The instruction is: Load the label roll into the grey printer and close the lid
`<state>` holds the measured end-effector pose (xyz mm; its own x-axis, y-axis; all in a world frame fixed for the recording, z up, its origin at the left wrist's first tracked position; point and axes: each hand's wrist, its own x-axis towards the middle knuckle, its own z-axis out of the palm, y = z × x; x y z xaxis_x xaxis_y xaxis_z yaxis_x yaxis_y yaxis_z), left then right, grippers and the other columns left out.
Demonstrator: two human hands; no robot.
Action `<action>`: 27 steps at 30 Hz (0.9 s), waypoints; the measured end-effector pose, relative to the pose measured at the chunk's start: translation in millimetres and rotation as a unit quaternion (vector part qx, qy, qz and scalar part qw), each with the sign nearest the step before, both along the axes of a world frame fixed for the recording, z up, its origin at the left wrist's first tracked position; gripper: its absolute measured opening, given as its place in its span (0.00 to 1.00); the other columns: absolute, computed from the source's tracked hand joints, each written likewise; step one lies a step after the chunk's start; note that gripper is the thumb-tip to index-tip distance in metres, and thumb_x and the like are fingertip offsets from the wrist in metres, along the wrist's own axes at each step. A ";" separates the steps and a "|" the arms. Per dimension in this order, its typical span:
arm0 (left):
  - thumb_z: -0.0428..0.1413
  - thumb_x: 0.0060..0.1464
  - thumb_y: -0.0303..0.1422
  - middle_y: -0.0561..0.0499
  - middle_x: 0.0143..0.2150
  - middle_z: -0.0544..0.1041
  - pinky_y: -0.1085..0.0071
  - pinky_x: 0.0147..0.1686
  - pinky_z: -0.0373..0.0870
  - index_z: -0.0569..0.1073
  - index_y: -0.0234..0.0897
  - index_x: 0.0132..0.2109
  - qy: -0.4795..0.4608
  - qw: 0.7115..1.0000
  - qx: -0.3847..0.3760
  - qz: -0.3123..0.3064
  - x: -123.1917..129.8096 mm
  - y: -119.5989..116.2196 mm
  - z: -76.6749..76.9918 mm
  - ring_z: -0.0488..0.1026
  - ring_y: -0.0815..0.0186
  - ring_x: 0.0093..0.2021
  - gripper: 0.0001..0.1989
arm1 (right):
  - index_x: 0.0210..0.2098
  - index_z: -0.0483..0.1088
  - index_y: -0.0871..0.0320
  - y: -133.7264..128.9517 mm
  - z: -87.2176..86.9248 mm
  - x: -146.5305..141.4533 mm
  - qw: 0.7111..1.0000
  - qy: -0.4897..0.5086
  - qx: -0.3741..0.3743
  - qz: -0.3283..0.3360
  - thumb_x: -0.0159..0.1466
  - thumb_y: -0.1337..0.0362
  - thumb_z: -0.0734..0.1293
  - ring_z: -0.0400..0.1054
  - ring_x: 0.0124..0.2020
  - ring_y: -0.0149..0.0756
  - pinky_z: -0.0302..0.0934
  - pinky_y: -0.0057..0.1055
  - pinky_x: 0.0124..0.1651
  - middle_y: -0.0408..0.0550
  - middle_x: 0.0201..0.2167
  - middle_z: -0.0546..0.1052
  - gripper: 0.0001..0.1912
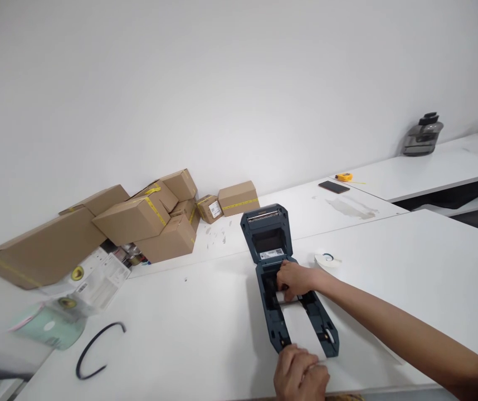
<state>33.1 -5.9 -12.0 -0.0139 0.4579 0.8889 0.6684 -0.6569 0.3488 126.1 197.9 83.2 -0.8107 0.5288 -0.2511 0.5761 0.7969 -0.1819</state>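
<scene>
On the tabletop (205, 334), I count one label printer (269, 312), likely bulky and stiff, best held by its lower sides, and one paper strip (301, 326) within it, light and easily creased, best held by its edges. At the printer's near end, my left hand (300, 376) has its fingers closed on the strip; my right hand (295, 278) reaches inside, its grasp unclear.

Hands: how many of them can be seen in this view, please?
2. The right hand reaches inside the open dark device; the left hand is nearer the camera, at the near end of the white strip. No other hand shows.
</scene>
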 end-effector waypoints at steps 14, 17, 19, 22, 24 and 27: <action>0.45 0.66 0.27 0.46 0.33 0.82 0.64 0.36 0.76 0.75 0.40 0.34 0.058 0.998 -0.025 0.022 -8.6 9.0 13.8 0.79 0.60 0.36 0.16 | 0.30 0.82 0.54 -2.4 1.2 0.4 1.000 0.002 0.016 0.007 0.55 0.58 0.72 0.74 0.35 0.43 0.53 0.38 0.52 0.47 0.29 0.83 0.08; 0.44 0.66 0.26 0.48 0.32 0.82 0.61 0.42 0.77 0.74 0.41 0.33 0.031 0.999 -0.024 0.027 -5.8 10.0 8.7 0.80 0.61 0.38 0.17 | 0.29 0.81 0.55 -4.5 1.2 0.1 1.000 -0.001 0.019 0.007 0.55 0.58 0.71 0.74 0.36 0.45 0.53 0.39 0.52 0.49 0.28 0.82 0.08; 0.44 0.66 0.27 0.48 0.31 0.82 0.62 0.41 0.77 0.74 0.41 0.34 0.021 0.999 -0.029 0.022 -4.7 9.8 3.2 0.80 0.62 0.36 0.17 | 0.33 0.82 0.56 -6.2 1.2 0.1 1.000 0.002 0.020 0.003 0.55 0.59 0.72 0.74 0.38 0.47 0.53 0.39 0.53 0.51 0.31 0.83 0.09; 0.45 0.65 0.27 0.48 0.30 0.82 0.66 0.37 0.77 0.74 0.41 0.34 0.016 0.999 -0.022 0.017 -3.0 7.7 -3.2 0.80 0.63 0.34 0.16 | 0.41 0.82 0.55 -9.1 1.1 1.6 1.000 0.018 0.021 -0.003 0.54 0.60 0.73 0.75 0.44 0.48 0.52 0.39 0.55 0.52 0.39 0.84 0.15; 0.45 0.65 0.27 0.49 0.28 0.82 0.67 0.36 0.77 0.74 0.41 0.33 0.007 1.000 -0.011 0.021 -0.9 5.3 -5.8 0.80 0.64 0.33 0.16 | 0.41 0.81 0.55 -10.6 0.0 3.1 0.999 0.030 0.021 -0.007 0.54 0.60 0.73 0.75 0.44 0.48 0.51 0.40 0.56 0.51 0.40 0.84 0.16; 0.46 0.66 0.28 0.50 0.27 0.82 0.68 0.36 0.77 0.73 0.41 0.33 -0.007 1.000 -0.006 0.029 3.1 2.0 -8.5 0.80 0.64 0.32 0.14 | 0.37 0.81 0.56 -11.7 -3.8 4.6 0.998 0.050 0.021 -0.008 0.54 0.60 0.74 0.75 0.42 0.48 0.51 0.42 0.57 0.51 0.37 0.84 0.12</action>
